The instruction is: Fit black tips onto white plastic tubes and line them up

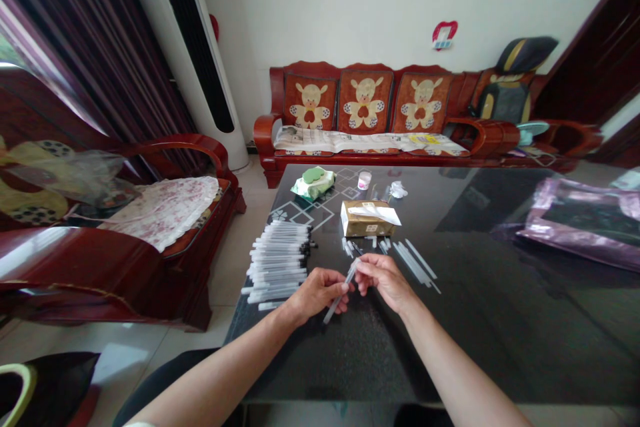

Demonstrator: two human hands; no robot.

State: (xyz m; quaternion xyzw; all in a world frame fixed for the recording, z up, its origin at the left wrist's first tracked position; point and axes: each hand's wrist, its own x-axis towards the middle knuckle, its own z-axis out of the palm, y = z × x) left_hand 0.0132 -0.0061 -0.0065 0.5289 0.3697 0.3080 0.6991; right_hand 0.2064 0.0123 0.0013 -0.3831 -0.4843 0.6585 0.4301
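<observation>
My left hand [320, 291] is closed around a translucent white pen [331, 309], which slants with its lower end towards me. At the pen's upper end, the thumb and fingers of my right hand [384, 278] pinch together; any small part between those fingertips is too small to make out. Left of my hands lies a stack of similar translucent pens [277, 257], many with black ends pointing right. Several thin white tubes [416, 263] lie on the table to the right of my right hand. Short clear pieces, perhaps caps [347, 245], lie just beyond my hands.
A gold tissue box [363, 221] stands behind the small pieces. Farther back are a green wipes pack [314, 183], a small white cup [364, 180] and crumpled tissue [398, 189]. A purple plastic bag [575, 223] lies at right on the dark glossy table [480, 333]. Wooden sofas surround it.
</observation>
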